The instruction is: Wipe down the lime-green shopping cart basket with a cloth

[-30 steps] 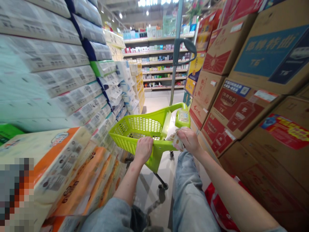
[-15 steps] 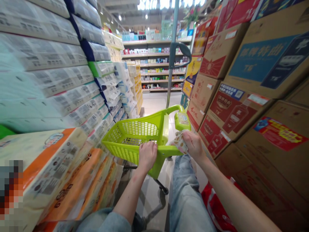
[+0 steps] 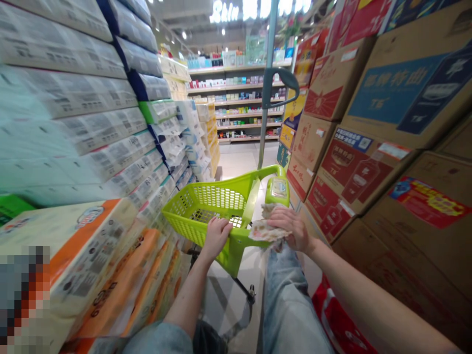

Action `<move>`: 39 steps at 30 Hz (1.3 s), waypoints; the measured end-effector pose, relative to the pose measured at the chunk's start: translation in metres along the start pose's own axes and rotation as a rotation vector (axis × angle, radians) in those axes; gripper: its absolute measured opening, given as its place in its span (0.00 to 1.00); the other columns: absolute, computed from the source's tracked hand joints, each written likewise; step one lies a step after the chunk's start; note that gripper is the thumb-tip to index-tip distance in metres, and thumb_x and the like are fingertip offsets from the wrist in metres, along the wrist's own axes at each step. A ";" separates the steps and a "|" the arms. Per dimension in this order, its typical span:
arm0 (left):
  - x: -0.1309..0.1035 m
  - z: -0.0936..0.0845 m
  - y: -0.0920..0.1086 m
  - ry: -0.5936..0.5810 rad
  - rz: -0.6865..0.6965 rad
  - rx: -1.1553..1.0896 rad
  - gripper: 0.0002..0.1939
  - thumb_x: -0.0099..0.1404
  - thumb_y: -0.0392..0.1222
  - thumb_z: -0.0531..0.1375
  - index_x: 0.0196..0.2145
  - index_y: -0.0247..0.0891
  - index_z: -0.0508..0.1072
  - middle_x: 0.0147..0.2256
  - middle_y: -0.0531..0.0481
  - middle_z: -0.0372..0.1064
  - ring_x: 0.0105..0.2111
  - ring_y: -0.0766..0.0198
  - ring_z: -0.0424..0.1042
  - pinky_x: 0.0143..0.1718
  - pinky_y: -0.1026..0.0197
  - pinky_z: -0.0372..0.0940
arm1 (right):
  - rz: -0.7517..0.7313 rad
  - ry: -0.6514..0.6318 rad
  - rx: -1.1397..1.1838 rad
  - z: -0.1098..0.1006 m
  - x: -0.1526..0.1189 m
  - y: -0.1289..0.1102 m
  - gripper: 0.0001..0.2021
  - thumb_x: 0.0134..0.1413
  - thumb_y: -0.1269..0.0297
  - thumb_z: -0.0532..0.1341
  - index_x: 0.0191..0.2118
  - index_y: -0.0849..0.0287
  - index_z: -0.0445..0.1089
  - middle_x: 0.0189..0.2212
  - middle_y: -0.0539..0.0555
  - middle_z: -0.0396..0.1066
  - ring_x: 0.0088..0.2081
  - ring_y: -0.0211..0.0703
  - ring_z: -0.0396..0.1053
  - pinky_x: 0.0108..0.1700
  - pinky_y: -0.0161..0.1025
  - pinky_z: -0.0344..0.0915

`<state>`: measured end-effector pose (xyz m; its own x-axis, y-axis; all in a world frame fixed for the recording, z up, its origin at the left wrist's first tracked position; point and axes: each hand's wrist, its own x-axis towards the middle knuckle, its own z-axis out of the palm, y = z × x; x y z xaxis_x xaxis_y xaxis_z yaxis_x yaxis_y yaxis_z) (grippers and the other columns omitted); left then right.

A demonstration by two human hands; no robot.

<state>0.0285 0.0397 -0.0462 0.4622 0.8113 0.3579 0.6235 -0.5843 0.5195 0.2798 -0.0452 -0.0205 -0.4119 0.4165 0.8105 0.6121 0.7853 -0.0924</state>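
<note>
A lime-green shopping cart basket (image 3: 188,231) with mesh sides stands tilted in the aisle, nothing visible inside it. My left hand (image 3: 217,236) is closed over the near rim of the basket. My right hand (image 3: 291,227) holds a crumpled, patterned cloth (image 3: 265,231) against the near end of the green handle, its fingers bent over the cloth. Just beyond that hand is the handle's green middle block (image 3: 278,191) with a pale label.
Stacked paper packs (image 3: 106,132) line the left, with orange-and-cream packs (image 3: 92,246) nearer. Cardboard cartons (image 3: 368,162) rise on the right. A grey pole with a looped handle (image 3: 268,88) stands beyond the cart, before shelves (image 3: 236,101). A red bag (image 3: 339,319) lies low right.
My right hand has spread its fingers flatter over the cloth and shifted slightly down. My left hand moved a little left along the rim. The cart has turned slightly.
</note>
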 end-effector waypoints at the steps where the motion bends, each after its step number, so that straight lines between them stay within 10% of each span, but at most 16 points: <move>1: 0.000 0.000 -0.001 -0.002 0.012 -0.015 0.17 0.64 0.44 0.45 0.19 0.39 0.57 0.22 0.56 0.60 0.30 0.66 0.63 0.51 0.55 0.53 | 0.010 -0.015 0.017 -0.005 0.002 0.008 0.21 0.62 0.55 0.42 0.48 0.59 0.66 0.40 0.58 0.72 0.46 0.45 0.67 0.51 0.52 0.62; 8: 0.000 0.000 -0.002 0.000 0.016 -0.052 0.18 0.65 0.45 0.44 0.19 0.39 0.55 0.22 0.55 0.58 0.30 0.65 0.61 0.50 0.56 0.55 | 0.031 -0.182 0.099 -0.024 0.020 0.041 0.19 0.63 0.56 0.44 0.44 0.58 0.68 0.44 0.57 0.72 0.51 0.42 0.65 0.54 0.50 0.61; 12: 0.002 0.001 0.001 0.016 0.008 -0.040 0.18 0.66 0.44 0.43 0.22 0.40 0.61 0.25 0.54 0.62 0.33 0.64 0.63 0.53 0.54 0.52 | 0.244 -0.074 0.085 -0.018 0.018 0.042 0.18 0.63 0.59 0.45 0.46 0.58 0.69 0.46 0.57 0.70 0.53 0.43 0.63 0.55 0.49 0.60; 22: -0.016 0.018 0.097 0.147 0.139 0.022 0.14 0.67 0.43 0.45 0.35 0.43 0.70 0.35 0.53 0.70 0.42 0.62 0.64 0.59 0.49 0.41 | 0.452 0.146 0.063 0.002 0.007 0.027 0.21 0.63 0.56 0.41 0.42 0.53 0.71 0.45 0.53 0.72 0.54 0.44 0.62 0.59 0.53 0.53; 30: -0.018 0.008 0.101 0.111 0.126 -0.040 0.12 0.64 0.49 0.51 0.31 0.42 0.70 0.32 0.53 0.69 0.38 0.63 0.65 0.51 0.54 0.51 | 0.374 -0.041 0.056 -0.006 0.014 0.010 0.14 0.61 0.61 0.48 0.44 0.52 0.69 0.48 0.51 0.70 0.57 0.43 0.59 0.62 0.55 0.47; 39: -0.014 0.004 0.092 0.087 0.142 -0.064 0.15 0.65 0.50 0.49 0.28 0.41 0.69 0.29 0.53 0.68 0.37 0.63 0.66 0.51 0.54 0.52 | 0.483 -0.057 -0.069 -0.014 0.035 0.092 0.20 0.62 0.53 0.45 0.41 0.57 0.71 0.39 0.55 0.74 0.44 0.44 0.70 0.49 0.45 0.62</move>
<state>0.0816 -0.0255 -0.0064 0.4848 0.7208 0.4954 0.5132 -0.6930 0.5063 0.3313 0.0351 0.0069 -0.1053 0.7514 0.6514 0.7848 0.4651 -0.4097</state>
